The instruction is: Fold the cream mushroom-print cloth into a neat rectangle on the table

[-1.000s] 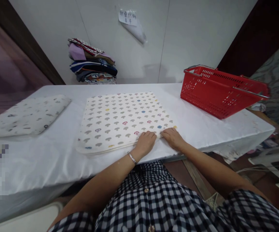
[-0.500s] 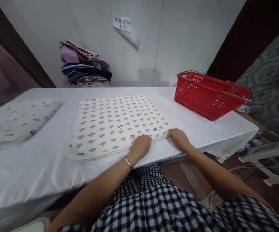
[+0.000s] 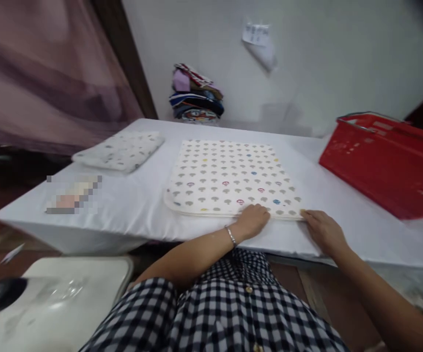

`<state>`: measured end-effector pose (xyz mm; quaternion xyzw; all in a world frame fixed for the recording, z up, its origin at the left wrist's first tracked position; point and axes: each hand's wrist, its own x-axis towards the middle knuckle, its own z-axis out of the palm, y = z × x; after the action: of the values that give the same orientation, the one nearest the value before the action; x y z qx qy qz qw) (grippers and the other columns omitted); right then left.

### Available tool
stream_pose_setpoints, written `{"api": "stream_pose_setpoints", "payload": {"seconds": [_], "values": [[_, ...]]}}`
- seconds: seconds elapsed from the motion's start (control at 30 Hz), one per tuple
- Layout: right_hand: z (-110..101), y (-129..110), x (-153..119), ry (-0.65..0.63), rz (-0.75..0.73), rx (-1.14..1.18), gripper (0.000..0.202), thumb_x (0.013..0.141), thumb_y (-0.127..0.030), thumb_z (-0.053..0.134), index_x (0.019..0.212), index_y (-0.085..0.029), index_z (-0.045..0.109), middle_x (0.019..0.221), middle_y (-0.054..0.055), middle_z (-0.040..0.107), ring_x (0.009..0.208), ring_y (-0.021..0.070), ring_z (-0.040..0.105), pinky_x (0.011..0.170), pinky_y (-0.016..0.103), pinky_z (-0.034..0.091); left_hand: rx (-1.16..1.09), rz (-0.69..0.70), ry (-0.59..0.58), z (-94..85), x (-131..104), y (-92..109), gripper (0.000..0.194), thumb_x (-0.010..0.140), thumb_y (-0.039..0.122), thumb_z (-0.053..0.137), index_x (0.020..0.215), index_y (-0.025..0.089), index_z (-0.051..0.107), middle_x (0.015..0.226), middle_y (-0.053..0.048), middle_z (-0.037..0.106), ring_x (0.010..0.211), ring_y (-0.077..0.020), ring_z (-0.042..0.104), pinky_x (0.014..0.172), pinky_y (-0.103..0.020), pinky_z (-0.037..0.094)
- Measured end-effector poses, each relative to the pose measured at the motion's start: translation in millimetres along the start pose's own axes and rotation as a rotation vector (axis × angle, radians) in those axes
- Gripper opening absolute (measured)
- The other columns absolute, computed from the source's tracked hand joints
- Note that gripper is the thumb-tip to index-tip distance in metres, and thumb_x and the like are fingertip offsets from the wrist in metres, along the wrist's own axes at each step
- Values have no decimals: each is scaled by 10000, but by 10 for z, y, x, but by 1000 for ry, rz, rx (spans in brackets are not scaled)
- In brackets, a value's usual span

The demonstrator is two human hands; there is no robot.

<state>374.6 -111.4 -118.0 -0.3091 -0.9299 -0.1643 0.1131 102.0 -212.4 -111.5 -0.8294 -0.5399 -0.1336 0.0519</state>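
A folded white pad (image 3: 221, 176) with a mushroom print, mostly grey with a few coloured ones, lies flat before me. My left hand (image 3: 253, 221), with a silver bracelet at the wrist, is closed over its near edge, right of the middle. At the pad's near right corner, my right hand (image 3: 324, 230) pinches the edge between thumb and fingers. Several layers show along that edge. The fingertips of both hands are partly hidden.
A second folded printed cloth (image 3: 123, 149) lies left on the white-covered table (image 3: 116, 215), with a blurred-out item (image 3: 74, 195) nearer me. A red basket (image 3: 383, 166) stands right, a stack of folded fabrics (image 3: 197, 95) behind. A white stool (image 3: 75, 293) is lower left.
My view has swung left, showing the stool and more of the curtain. Both hands stay at the pad's near edge, and the pad now lies squarer to me.
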Motion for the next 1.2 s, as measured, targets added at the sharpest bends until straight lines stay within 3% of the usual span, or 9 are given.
{"api": "stream_pose_setpoints", "payload": {"seconds": [0.13,0.3,0.4,0.5,0.67,0.8,0.9,1.07,1.2], "values": [[68,53,-66,41,-54,-52,361,850,-143,418,1159,-132,606,1031,143,627,932,256,563,780,361,477,44,7,41,23,-76,-1,113,873,124,472,951,130,553,982,-74,579,911,-205,505,695,-335,387],[-16,-21,-61,39,-65,-90,371,850,-160,407,1176,-151,583,1039,144,632,953,291,576,721,389,479,68,-19,56,-7,-179,-9,91,881,142,474,915,127,557,922,-76,573,898,-207,510,683,-331,385],[-84,-219,91,90,-59,-57,436,857,-184,402,1280,-142,498,1196,172,587,1134,341,515,795,455,467,73,-23,43,-24,-188,-14,111,900,166,463,891,129,567,909,-78,581,892,-204,519,679,-328,388],[-62,-535,333,141,-179,122,484,893,-221,376,1370,-142,400,1297,169,533,1246,315,444,931,470,426,70,-31,51,-23,-175,-8,118,910,180,458,917,138,568,901,-72,593,877,-196,530,683,-323,392],[133,-973,565,75,-275,368,579,937,-423,380,1446,-160,290,1362,153,492,1273,275,439,1006,454,395,37,-63,92,-26,-254,-94,122,900,195,494,961,134,580,888,-55,626,872,-188,542,729,-332,404],[178,-1041,523,-14,-237,398,571,950,-441,354,1461,-201,274,1427,118,423,1332,265,364,1057,482,337,12,-120,108,-177,-591,-364,144,914,211,482,880,154,611,921,-39,642,914,-183,541,796,-339,400],[142,-1022,496,-31,-230,407,552,949,-451,356,1441,-202,322,1428,111,423,1333,262,364,1060,481,336,-35,-289,145,-378,-1022,-649,189,927,247,465,906,183,641,1013,-29,654,959,-176,548,847,-344,398],[42,-1049,573,-27,-213,428,515,939,-455,383,1388,-204,411,1385,120,476,1293,272,417,1032,496,363,-54,-387,171,-637,-1700,-1052,217,912,325,499,998,198,652,1063,-52,661,1008,-197,561,879,-368,409],[-92,-1227,825,61,-266,563,390,942,-366,415,1274,-201,536,1285,105,568,1224,253,479,1004,456,400,-36,-398,193,-672,-1865,-1128,248,916,352,483,1021,202,651,1093,-65,656,1029,-206,563,900,-391,408]]}}
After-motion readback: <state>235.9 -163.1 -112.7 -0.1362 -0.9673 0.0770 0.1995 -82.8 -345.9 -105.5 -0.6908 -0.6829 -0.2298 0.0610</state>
